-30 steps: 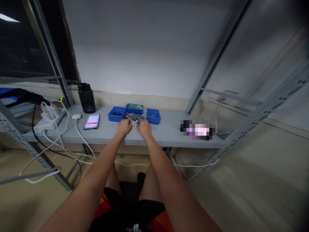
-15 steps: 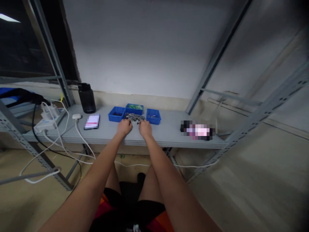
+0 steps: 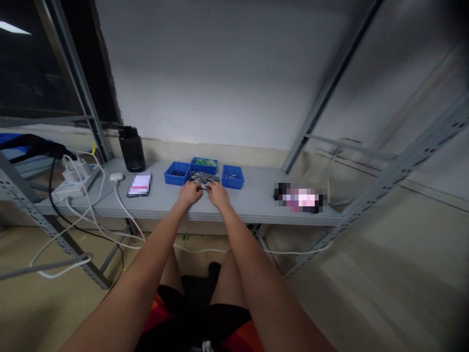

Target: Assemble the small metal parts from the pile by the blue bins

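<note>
Left hand (image 3: 189, 194) and right hand (image 3: 219, 194) right up at a heap of shiny metal parts (image 3: 204, 177)

Both have fingers curled in, fingertips nearly meeting at the near edge of the heap. Something small and dark shows there, but honestly can't tell if either one has a grip on it.

Heap's on the grey shelf (image 3: 256, 195), just past the fingers. Looks like loads of thin, silvery bits jumbled every which way, glinting on top with dark gaps between. Too small to say what each piece is.

Three blue bins sit around it: left bin (image 3: 177, 181) with dark stuff inside, back bin (image 3: 203, 169) with something green, right bin (image 3: 233, 184) with a few thin silvery pieces.

Further out on the left: pixelated phone (image 3: 139, 185), black bottle (image 3: 132, 150), white power strip (image 3: 75, 188). Another blurred-out item (image 3: 298, 197) lies well off to the right.
</note>
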Demonstrator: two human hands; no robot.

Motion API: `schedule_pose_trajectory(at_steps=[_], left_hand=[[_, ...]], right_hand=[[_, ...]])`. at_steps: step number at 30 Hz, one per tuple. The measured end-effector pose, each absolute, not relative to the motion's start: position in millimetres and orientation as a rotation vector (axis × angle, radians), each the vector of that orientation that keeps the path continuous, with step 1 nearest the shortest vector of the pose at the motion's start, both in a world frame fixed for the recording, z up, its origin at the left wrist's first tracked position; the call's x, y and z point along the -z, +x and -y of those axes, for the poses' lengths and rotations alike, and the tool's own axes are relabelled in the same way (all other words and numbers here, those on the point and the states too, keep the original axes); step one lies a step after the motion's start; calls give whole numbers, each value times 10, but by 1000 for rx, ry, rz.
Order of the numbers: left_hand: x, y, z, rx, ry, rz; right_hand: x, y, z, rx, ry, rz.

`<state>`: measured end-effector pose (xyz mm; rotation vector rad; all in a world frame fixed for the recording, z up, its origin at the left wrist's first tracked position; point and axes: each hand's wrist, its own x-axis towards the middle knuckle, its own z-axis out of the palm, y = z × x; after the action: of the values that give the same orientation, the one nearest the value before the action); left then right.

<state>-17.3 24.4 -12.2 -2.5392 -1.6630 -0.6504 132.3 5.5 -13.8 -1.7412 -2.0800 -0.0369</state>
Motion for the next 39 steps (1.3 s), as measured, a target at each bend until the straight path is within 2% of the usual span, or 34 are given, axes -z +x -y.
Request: schedule_pose_trajectory(at_steps=[31,39], left_hand=[[27,-136,-143,749,-2479,1859],[41,-140,-165,783,-2493,1845]], right_hand=[[150,1288,-68,3,-1798,2143],[143,1315,-76,27,-1699,2150]])
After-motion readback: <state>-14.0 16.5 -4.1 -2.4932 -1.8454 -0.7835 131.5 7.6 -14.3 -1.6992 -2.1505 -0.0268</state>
